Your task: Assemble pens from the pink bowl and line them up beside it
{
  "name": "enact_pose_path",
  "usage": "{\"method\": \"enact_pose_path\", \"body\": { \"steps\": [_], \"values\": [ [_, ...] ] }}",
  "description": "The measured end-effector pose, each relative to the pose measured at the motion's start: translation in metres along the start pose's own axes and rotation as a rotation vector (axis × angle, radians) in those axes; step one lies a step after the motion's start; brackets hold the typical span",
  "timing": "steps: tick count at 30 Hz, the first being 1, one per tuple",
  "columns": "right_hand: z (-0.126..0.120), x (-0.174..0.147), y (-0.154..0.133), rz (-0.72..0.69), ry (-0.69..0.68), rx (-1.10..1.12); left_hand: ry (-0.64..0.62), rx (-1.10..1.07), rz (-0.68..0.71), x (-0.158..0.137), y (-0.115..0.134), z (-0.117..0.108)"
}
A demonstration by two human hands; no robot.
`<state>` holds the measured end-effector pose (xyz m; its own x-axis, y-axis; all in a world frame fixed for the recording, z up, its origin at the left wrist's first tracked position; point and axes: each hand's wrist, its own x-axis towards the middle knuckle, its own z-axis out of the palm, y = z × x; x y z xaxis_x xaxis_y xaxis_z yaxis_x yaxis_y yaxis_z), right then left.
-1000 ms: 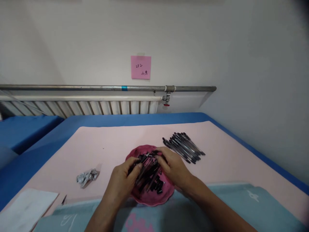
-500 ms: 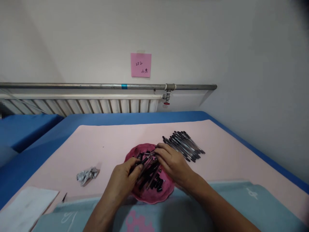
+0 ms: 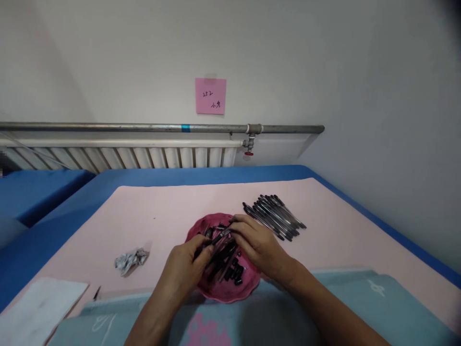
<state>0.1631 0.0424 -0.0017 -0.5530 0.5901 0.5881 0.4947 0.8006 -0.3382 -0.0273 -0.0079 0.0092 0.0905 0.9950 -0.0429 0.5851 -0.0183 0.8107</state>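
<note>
A pink scalloped bowl (image 3: 230, 292) holds dark pen barrels and several small black pen caps (image 3: 236, 274). Above its contents, a pen (image 3: 219, 236) slants between my two hands. My left hand (image 3: 189, 259) pinches the black lower end of it between thumb and fingers, at the bowl's left side. At the upper right, my right hand (image 3: 257, 242) has its fingers closed around the other end, and the fingers hide that tip. Right of the bowl lies a row of capped clear-barrelled black pens (image 3: 275, 218), side by side on the pink mat.
Crumpled silvery paper (image 3: 131, 261) lies on the pink mat (image 3: 173, 204) at left. Nearer are a white sheet (image 3: 43, 307) and a small dark pointed piece (image 3: 97, 293). A blue-green cloth (image 3: 345, 298) covers the front edge. A wall with a radiator (image 3: 162, 156) stands behind.
Both hands stay almost in place over the bowl. The pen between them shows a little more clearly now, its ends still in my fingers. The row of pens has not moved.
</note>
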Motion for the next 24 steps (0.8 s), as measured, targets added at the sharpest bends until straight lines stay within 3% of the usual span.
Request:
{"method": "enact_pose_path", "body": {
  "steps": [12,16,19,21,24],
  "values": [
    [0.013,-0.005,-0.021,-0.007,-0.003,0.080,0.076,-0.120,-0.067,0.002,0.001,0.005],
    [0.008,0.000,-0.025,0.220,0.182,0.188,0.115,-0.226,-0.051,0.002,0.000,0.005],
    [0.008,0.005,-0.029,0.450,0.093,0.376,0.147,-0.354,-0.060,0.001,0.000,0.008],
    [0.014,0.006,-0.033,0.513,0.013,0.543,0.137,-0.428,-0.065,0.002,0.000,0.012],
    [0.025,0.005,-0.040,0.627,0.036,0.768,0.126,-0.488,-0.043,0.004,-0.002,0.019]
  ]
}}
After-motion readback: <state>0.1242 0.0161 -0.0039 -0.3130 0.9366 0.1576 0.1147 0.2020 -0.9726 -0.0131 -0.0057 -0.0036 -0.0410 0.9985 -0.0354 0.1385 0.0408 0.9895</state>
